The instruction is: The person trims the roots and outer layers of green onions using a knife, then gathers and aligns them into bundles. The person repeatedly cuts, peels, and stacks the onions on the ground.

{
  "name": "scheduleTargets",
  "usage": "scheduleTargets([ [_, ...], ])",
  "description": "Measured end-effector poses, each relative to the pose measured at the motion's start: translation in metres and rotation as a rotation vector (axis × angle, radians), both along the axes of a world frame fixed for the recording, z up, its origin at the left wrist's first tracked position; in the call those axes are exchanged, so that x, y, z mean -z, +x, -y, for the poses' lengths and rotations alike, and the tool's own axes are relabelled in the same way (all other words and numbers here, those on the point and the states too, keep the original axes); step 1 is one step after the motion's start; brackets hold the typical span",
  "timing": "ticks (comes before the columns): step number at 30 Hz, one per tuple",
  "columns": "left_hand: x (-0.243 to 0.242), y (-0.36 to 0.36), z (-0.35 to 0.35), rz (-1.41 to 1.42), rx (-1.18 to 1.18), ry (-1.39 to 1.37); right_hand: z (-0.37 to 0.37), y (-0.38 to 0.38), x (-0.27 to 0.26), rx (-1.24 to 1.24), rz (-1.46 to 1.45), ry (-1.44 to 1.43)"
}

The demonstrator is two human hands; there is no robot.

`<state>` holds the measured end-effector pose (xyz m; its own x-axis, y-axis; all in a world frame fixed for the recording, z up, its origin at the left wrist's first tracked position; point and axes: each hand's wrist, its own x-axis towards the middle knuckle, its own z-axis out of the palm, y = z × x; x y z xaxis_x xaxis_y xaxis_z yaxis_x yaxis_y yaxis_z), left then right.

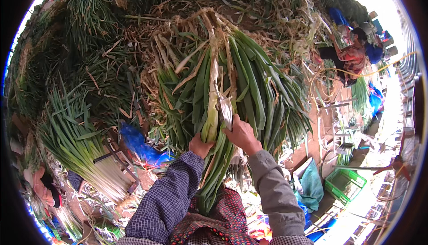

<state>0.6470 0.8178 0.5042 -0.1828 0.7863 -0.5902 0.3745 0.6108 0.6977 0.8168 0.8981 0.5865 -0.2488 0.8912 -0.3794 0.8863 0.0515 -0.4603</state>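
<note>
My left hand [200, 145] is closed around the pale green part of a leek [210, 124], whose leaves hang down over my apron. My right hand [243, 134] grips a small metal blade tool [226, 109], held against or just beside the leek's stalk. Its handle is hidden in my fingers. Beneath and beyond both hands lies a big heap of leeks [259, 88] with broad green leaves fanned out and dry roots toward the top. The leek's dry, brownish end reaches up over this heap.
Trimmed leeks [108, 178] rest on a metal frame [133, 178] at left, beside blue plastic [140, 144]. Tall piles of leeks [90, 14] rise behind. At right are a green plastic crate [346, 183], a yellow hose [364, 74] and a seated person [352, 56]. Another person [43, 186] is at lower left.
</note>
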Motion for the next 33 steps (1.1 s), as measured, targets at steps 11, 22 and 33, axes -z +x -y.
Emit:
scheduleTargets([
  [11, 0.026, -0.003, 0.012, 0.197, -0.104, -0.029, -0.012, -0.007, 0.005, -0.062, 0.029, 0.04],
  [22, 0.057, -0.005, -0.004, 0.363, -0.435, -0.086, 0.148, 0.027, -0.024, 0.021, -0.03, -0.108],
  [33, 0.045, 0.002, -0.009, 0.595, -0.454, -0.003, 0.005, -0.004, 0.005, 0.026, 0.055, 0.025],
])
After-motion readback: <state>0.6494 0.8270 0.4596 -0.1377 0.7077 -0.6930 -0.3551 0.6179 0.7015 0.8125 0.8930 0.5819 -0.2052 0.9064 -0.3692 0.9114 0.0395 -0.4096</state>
